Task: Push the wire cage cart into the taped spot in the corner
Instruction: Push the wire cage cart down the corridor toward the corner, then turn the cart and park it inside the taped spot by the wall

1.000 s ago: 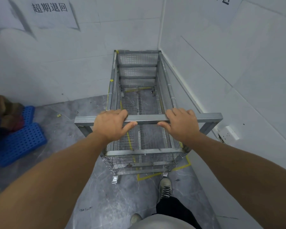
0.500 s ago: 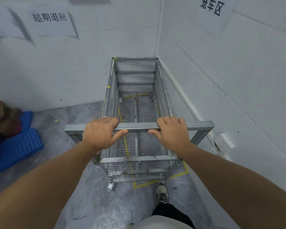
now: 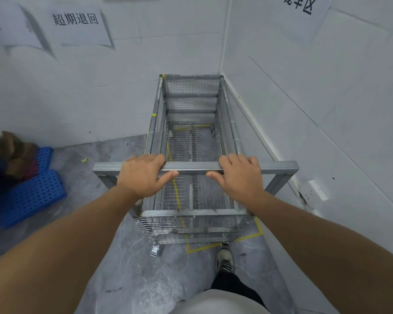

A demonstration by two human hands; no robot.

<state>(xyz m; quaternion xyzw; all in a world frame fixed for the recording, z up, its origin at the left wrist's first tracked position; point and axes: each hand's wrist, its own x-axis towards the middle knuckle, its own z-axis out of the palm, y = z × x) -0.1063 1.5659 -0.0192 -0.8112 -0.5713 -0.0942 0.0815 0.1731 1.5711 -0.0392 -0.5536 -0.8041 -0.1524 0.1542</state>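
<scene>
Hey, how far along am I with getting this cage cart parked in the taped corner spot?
Mostly done: the wire cage cart has its far end at the corner walls. In hand: left hand and right hand grip the handle bar. Left: the near edge seems to sit over the yellow floor tape, so a small nudge may remain.

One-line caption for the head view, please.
Both hands, left hand and right hand, grip the wire cage cart handle, cart nosed into the corner.
</scene>
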